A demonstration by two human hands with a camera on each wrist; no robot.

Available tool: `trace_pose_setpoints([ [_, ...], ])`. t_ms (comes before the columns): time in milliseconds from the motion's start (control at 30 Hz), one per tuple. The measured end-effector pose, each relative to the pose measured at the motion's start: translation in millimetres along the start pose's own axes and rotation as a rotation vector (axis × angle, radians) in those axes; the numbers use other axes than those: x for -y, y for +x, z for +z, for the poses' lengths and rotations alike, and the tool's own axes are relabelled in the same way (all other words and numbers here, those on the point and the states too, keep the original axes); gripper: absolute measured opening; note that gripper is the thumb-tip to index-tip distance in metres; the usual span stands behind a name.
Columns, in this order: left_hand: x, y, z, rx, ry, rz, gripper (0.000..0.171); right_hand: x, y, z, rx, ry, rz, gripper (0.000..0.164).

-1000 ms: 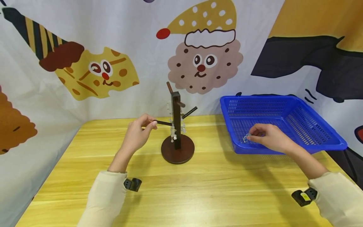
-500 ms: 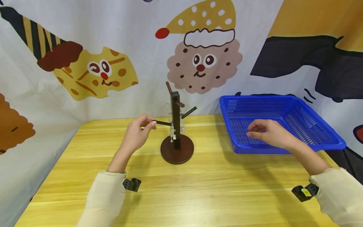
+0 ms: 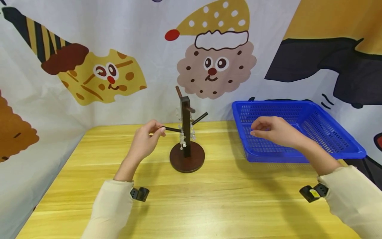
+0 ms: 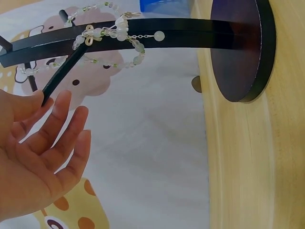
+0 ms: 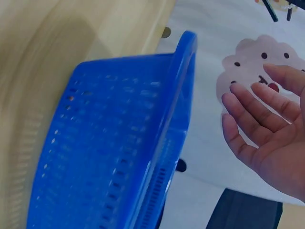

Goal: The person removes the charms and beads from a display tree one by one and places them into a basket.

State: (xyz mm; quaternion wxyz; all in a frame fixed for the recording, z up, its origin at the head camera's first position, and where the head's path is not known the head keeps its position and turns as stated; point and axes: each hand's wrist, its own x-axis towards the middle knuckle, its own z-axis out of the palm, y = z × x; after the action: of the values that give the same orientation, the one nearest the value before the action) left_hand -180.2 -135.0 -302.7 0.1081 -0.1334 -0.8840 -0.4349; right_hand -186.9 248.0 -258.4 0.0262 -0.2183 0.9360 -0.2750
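With thumb and index finger, my left hand (image 3: 145,141) pinches the tip of a dark peg (image 4: 64,74) on a wooden jewelry stand (image 3: 186,126). The stand is upright on a round base. Beaded bracelets (image 4: 121,33) with clear and pale green beads hang from its pegs, close to the post. My right hand (image 3: 276,131) hovers over the near left part of a blue plastic basket (image 3: 298,157). Its fingers (image 5: 248,114) are loosely bent, and nothing shows between them in the right wrist view. The hand hides some of the basket's inside.
The wooden table (image 3: 191,202) reaches back to a white cloth (image 3: 155,66) printed with cartoon figures. Perforated walls surround the basket at the table's right side. A dark camera sits on each wrist.
The right hand held a small beaded bracelet over the basket; it has let go, and the bracelet is out of sight. That hand then rose slightly leftward. The left hand stayed put.
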Motion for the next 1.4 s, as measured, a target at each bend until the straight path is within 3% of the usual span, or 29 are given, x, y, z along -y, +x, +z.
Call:
trace_pose_setpoints([
  [467, 0.0, 0.6, -0.4, 0.013, 0.002, 0.002, 0.016, 26.3, 27.2, 23.4, 0.045, 0.064, -0.110, 0.008],
  [867, 0.2, 1.3, -0.1, 0.016, 0.008, 0.004, 0.015, 37.0, 44.5, 54.1, 0.089, 0.158, -0.177, 0.008],
  [1400, 1.1, 0.9, -0.4, 0.018, 0.016, 0.005, 0.016, 62.7, 68.4, 81.7, 0.116, 0.195, -0.230, 0.014],
])
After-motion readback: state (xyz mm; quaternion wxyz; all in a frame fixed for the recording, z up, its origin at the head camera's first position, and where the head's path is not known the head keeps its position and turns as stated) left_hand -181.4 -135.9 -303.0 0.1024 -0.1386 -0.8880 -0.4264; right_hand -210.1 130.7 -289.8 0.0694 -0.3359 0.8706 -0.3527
